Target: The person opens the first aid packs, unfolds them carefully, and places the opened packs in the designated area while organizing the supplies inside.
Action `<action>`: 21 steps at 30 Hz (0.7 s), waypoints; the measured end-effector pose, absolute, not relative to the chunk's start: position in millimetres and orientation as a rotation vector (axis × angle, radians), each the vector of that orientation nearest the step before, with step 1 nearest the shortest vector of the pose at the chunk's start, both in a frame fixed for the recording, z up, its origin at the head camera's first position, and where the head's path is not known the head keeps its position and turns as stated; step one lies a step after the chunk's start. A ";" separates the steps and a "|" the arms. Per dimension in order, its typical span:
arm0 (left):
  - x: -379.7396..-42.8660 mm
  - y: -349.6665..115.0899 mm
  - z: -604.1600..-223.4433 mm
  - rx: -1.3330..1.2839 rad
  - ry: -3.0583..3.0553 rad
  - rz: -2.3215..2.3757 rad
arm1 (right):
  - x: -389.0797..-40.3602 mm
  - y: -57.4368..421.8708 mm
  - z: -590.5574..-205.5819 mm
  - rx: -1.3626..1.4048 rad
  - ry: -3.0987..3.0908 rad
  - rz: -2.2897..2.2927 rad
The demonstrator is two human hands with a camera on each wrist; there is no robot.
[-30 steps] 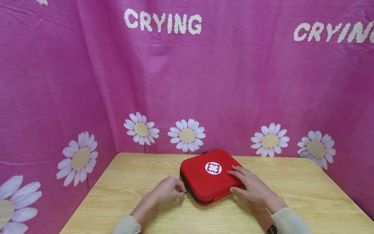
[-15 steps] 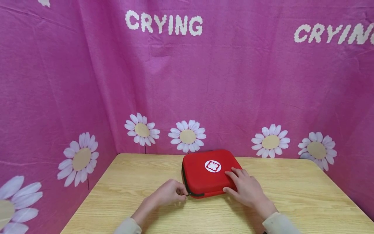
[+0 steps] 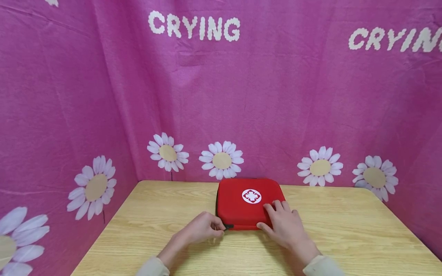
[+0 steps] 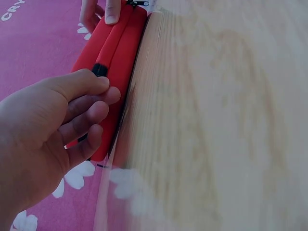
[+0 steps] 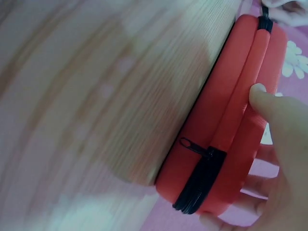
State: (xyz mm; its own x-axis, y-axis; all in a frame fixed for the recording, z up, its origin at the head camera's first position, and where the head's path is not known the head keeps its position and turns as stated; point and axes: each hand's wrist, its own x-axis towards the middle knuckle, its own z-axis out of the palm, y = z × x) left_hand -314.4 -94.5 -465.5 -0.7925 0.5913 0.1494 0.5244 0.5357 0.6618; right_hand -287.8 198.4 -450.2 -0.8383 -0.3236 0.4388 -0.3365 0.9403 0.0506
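Observation:
A red first-aid case [image 3: 238,207] with a white round emblem on its lid lies on the wooden table [image 3: 165,203]. At its front left corner my left hand [image 3: 205,228] pinches the black zipper pull [image 5: 265,10] between thumb and forefinger, where the black zipper tape [image 4: 99,70] ends. My right hand [image 3: 286,226] holds the front right part, fingers bent over the lid and thumb [image 5: 260,98] against the front side. A second zipper pull [image 5: 192,145] hangs loose near the front right corner. The case looks closed along its front; its back is hidden.
A pink cloth [image 3: 269,96] with daisies and white lettering hangs behind and to the left of the table. The case stands close to the table's back edge.
The case has turned clockwise, so its front now faces me squarely. My right hand has moved left with it. The left hand, still pinching the pull, has shifted slightly right to the front corner.

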 end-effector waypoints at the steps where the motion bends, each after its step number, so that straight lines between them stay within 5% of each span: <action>1: -314.7 -93.6 -465.7 0.964 2.672 1.111 | -287.3 196.1 -450.1 0.467 -2.646 0.030; 12: -317.3 -95.0 -462.7 0.828 2.731 1.105 | -282.2 186.5 -443.4 0.463 -2.672 0.025; 21: -312.6 -95.7 -451.2 0.852 3.157 0.940 | -303.7 241.7 -435.8 0.657 -2.675 0.480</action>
